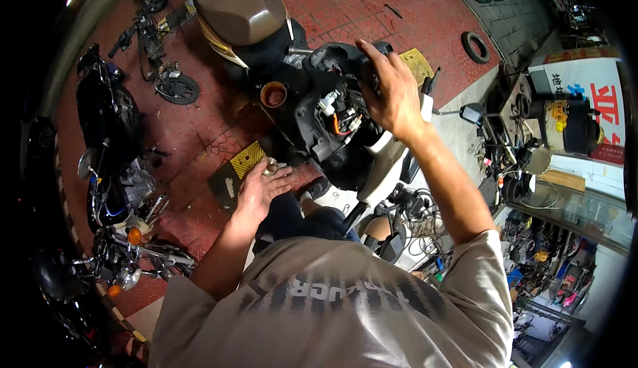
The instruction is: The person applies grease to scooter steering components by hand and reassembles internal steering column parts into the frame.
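Note:
A partly stripped scooter (312, 119) stands before me. Its dark plastic front is opened, baring wire connectors (339, 115) with orange and white leads. My right hand (393, 92) is over the far right of the dark panel, fingers stretched and apart; whether it rests on the panel I cannot tell. Low on the scooter's left side is my left hand (262, 188), its thumb and fingers curled about a small shiny metal piece (270, 165). That piece's exact kind is too small to make out. A brown seat (239, 6) lies at the scooter's far end.
A round rust-coloured container (273, 94) sits beside the scooter. Parked motorbikes (109, 135) line the left. At right are a loose tyre (475, 47), tangled cables (425, 222), a signboard (578, 95) and shelves crowded with parts (545, 255). Red paving (339, 2) extends beyond the scooter.

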`<state>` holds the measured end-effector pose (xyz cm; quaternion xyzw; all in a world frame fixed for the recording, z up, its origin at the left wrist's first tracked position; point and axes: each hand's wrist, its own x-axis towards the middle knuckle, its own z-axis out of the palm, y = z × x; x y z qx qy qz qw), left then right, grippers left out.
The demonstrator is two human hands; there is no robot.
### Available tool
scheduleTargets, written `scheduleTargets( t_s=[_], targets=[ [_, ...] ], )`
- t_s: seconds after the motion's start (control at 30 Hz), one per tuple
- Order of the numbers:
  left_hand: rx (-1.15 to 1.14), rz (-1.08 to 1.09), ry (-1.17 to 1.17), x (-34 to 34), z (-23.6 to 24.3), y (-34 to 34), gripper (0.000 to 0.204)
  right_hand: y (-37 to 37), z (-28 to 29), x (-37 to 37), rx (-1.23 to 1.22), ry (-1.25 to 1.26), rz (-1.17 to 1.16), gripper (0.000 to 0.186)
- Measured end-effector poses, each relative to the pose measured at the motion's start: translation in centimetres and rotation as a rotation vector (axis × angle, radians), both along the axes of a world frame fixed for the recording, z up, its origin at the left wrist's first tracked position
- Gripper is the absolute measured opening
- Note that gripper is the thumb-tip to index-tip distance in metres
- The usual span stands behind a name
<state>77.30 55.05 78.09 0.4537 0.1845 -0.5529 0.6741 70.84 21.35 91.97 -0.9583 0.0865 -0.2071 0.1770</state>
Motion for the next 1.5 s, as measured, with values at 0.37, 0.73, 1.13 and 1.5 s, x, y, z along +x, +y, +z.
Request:
scheduleTargets(
  t_s=[0.37,0.73,1.13,1.5],
  targets=[
    [0.155,0.084,0.161,7.9,-7.5,-0.4,0.028,-6.4,-6.5,12.8,-0.075,0.53,0.319,0.078],
    [0.257,0.08,0.16,13.1,-9.2,0.5,0.028,-5.8,-7.8,14.3,-0.131,0.734,0.347,0.086],
    [0.229,0.123,0.225,14.3,-11.5,1.9,0.031,-5.4,-8.2,14.4,-0.156,0.781,0.336,0.084],
    [0.235,0.166,0.22,14.8,-11.5,1.8,0.03,-5.1,-8.6,14.7,-0.239,0.851,0.349,0.084]
  ],
)
